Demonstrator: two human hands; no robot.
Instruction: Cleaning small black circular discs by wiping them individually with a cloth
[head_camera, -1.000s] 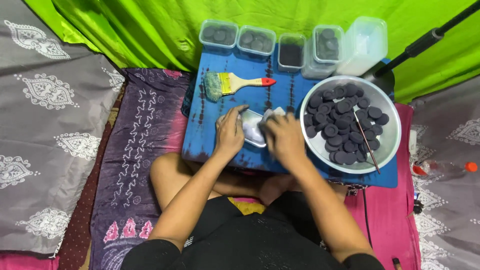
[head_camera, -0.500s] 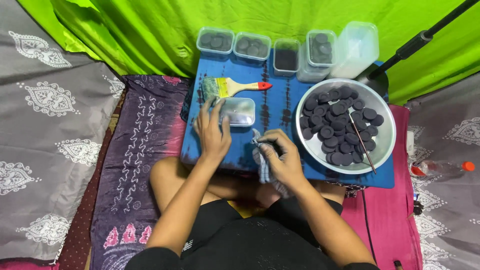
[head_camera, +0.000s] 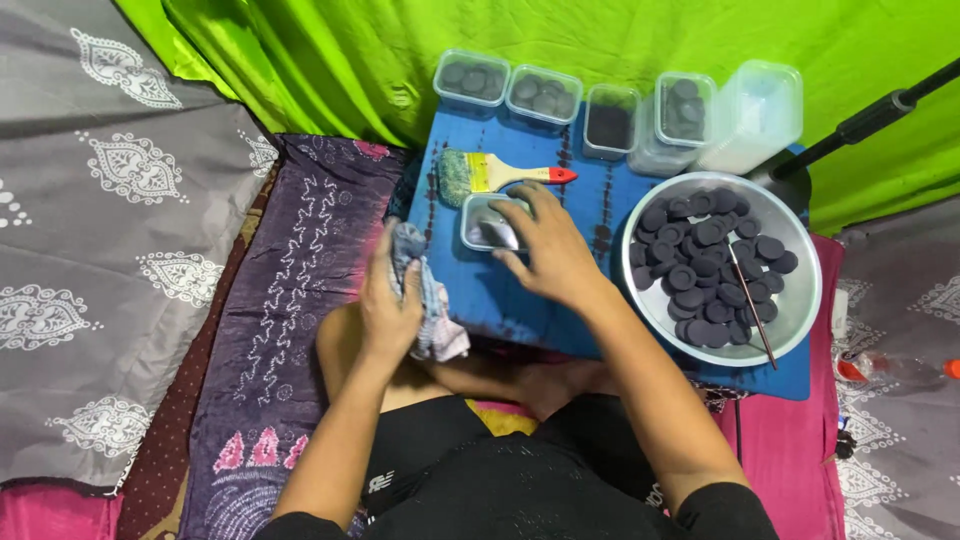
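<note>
A blue bench (head_camera: 520, 300) stands on patterned cloths, with a bright green sheet (head_camera: 330, 50) hung behind it.

A small clear tub (head_camera: 482, 222) sits on the bench, and the right hand (head_camera: 550, 250) rests over its right side, fingers spread and curled onto it, touching its rim. The left hand (head_camera: 388, 305) is clenched around a crumpled grey rag (head_camera: 430, 300) at the near left edge of the bench, well left of the tub; the rag's loose end hangs down past the bench edge toward the person's knee.

Just beyond the right hand lies a paintbrush (head_camera: 500, 175) with a yellow handle and red tip, its bristles pointing left. To the right of that hand stands a metal bowl (head_camera: 800, 290) filled with dark round discs (head_camera: 700, 265), with a thin stick (head_camera: 752, 305) lying across them.

Along the far edge of the bench, beyond both hands, stands a row of clear containers (head_camera: 545, 95), several holding dark discs. At the right end of the row a taller empty box (head_camera: 752, 115) stands tilted.

A black pole (head_camera: 870, 125) slants in from the upper right, past the bowl. Left of the left hand lie a purple patterned cloth (head_camera: 290, 300) and, further out, a grey one (head_camera: 110, 250).
</note>
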